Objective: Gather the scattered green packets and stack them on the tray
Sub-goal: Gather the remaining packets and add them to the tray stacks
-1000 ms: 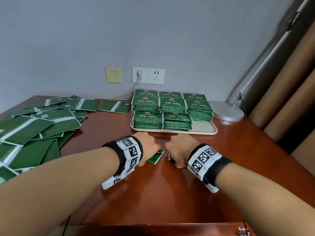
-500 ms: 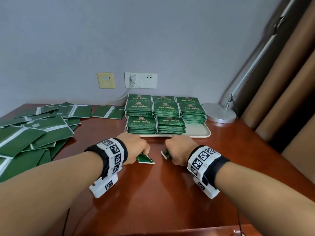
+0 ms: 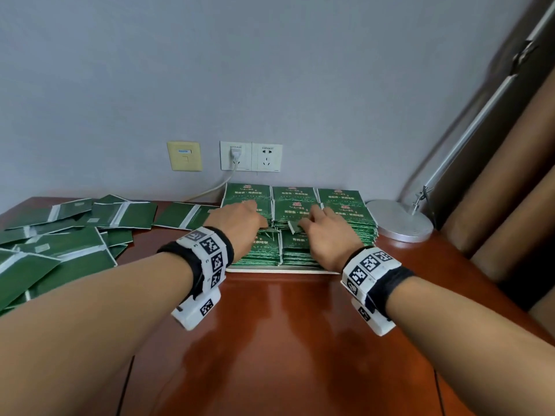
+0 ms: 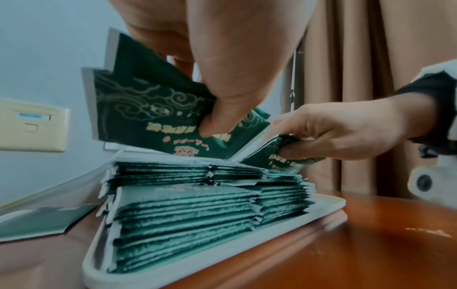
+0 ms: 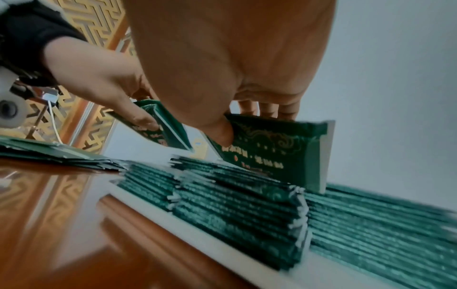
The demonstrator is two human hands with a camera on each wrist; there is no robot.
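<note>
Hands over tray, each pinching a small bunch of green packets.

Left hand [image 3: 237,225] grips packets [image 4: 153,109] between thumb and fingers, tilted above the stacks [image 3: 295,223]; right hand [image 3: 327,235] pinches its own packets [image 5: 274,148] the same way, lower edge touching a stack. White tray [image 3: 279,269] sits on the wooden desk [image 3: 285,340] by the wall. Loose packets [image 3: 60,235] lie scattered far left.

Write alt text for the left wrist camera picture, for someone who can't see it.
The left hand pinches a few green packets just above the stacked packets on a white tray, while the right hand holds more packets beside it. A wooden table, beige curtain and wall plate surround them.
</note>
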